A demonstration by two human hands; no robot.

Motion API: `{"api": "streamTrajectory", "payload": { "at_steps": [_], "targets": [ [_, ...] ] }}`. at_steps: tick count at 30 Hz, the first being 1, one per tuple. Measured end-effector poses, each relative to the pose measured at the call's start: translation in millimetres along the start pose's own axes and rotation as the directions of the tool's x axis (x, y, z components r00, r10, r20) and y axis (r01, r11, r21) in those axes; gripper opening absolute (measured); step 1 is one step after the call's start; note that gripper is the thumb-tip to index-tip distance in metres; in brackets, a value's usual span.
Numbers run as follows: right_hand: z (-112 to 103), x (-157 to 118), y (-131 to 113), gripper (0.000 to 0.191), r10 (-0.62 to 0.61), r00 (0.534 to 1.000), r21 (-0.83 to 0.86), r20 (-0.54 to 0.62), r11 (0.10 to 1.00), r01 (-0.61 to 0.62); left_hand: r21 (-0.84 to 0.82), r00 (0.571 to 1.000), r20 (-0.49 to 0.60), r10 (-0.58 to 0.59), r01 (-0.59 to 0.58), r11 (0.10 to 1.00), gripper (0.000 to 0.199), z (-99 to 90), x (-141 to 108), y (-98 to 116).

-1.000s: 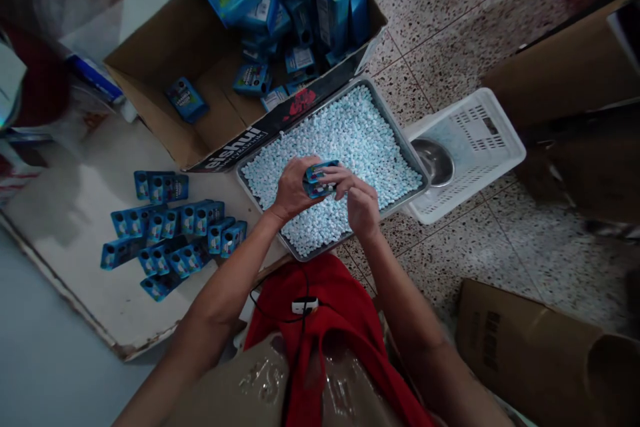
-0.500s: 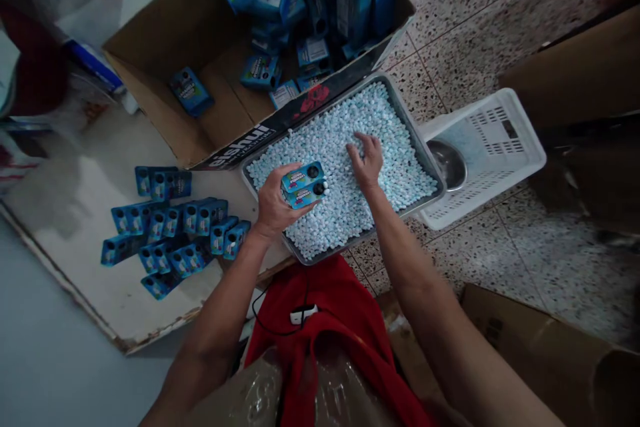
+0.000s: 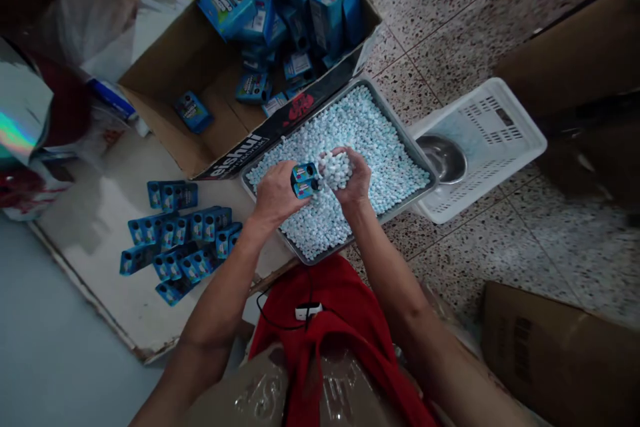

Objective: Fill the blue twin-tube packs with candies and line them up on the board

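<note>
My left hand [image 3: 275,193] is wrapped round two small blue printed boxes [image 3: 305,180], with their round dark holes turned toward my right hand. My right hand [image 3: 356,177] is cupped, palm up, round a heap of small white and pale blue candies [image 3: 336,170], close against the holes of the boxes. Both hands are above a grey metal tray [image 3: 434,181] filled with the same loose candies [image 3: 385,127]. On the table to the left, several more blue boxes [image 3: 175,230] stand in short rows with dark holes on their tops.
Behind the tray, an open cardboard carton [image 3: 165,93] holds a jumble of blue boxes [image 3: 325,17]. Right of the tray, a white plastic basket [image 3: 493,140] contains a metal bowl [image 3: 443,159]. A closed cardboard box [image 3: 555,347] sits on the speckled floor at lower right.
My right hand has scooped up candies from the tray and come left to the boxes. My left hand has tilted the boxes so their holes face that handful. The view has shifted slightly.
</note>
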State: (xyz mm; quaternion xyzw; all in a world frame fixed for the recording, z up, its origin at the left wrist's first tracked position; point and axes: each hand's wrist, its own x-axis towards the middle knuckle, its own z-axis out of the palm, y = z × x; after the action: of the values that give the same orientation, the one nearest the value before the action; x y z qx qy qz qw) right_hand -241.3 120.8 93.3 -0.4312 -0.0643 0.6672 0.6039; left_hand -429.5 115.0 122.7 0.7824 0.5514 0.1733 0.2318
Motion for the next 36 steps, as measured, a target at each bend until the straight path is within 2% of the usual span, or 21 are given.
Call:
{"api": "streamTrajectory", "payload": {
  "at_steps": [4, 9, 13, 18, 25, 31, 34, 36],
  "targets": [
    [33.4, -32.9, -35.7, 0.025, -0.267, 0.958, -0.078, 0.101, 0.958, 0.275, -0.091, 0.993, 0.053, 0.106, -0.101, 0.991, 0.066, -1.7, 6.4, 12.4],
    [37.2, -32.4, -57.0, 0.028, -0.373, 0.926, -0.142, 0.054, 0.915, 0.377, -0.222, 0.985, -0.054, 0.163, -0.17, 0.96, 0.07, 14.1, 11.8, 15.4],
    [28.1, -20.2, -61.5, 0.037, -0.355, 0.933, -0.25, 0.063, 0.899, 0.359, -0.268, 0.981, -0.097, 0.166, -0.187, 0.945, 0.069, 27.9, 16.8, 16.1],
    [25.1, -21.9, -58.5, 0.044, -0.325, 0.939, -0.246, 0.111, 0.907, 0.343, -0.255, 0.989, -0.095, 0.112, -0.133, 0.958, 0.071, 33.5, 19.5, 15.5],
    [27.0, -25.8, -51.0, 0.038, -0.395, 0.901, -0.212, 0.18, 0.878, 0.428, -0.276, 0.992, -0.127, -0.023, -0.013, 0.961, 0.072, 40.4, 16.6, 12.8],
    [28.7, -23.5, -39.1, 0.033, -0.471, 0.845, -0.189, 0.253, 0.832, 0.521, -0.275, 0.994, -0.098, -0.042, 0.014, 0.961, 0.073, 46.6, 17.2, 14.0],
    [26.6, -30.6, -34.9, 0.035, -0.43, 0.857, -0.276, 0.284, 0.819, 0.502, -0.313, 0.996, -0.077, -0.044, 0.017, 0.95, 0.075, 45.7, 14.8, 10.7],
    [12.3, -33.5, -33.8, 0.044, -0.387, 0.881, -0.357, 0.272, 0.809, 0.466, -0.361, 0.989, -0.111, -0.097, 0.051, 0.931, 0.078, 42.1, 11.6, 6.1]
  ]
}}
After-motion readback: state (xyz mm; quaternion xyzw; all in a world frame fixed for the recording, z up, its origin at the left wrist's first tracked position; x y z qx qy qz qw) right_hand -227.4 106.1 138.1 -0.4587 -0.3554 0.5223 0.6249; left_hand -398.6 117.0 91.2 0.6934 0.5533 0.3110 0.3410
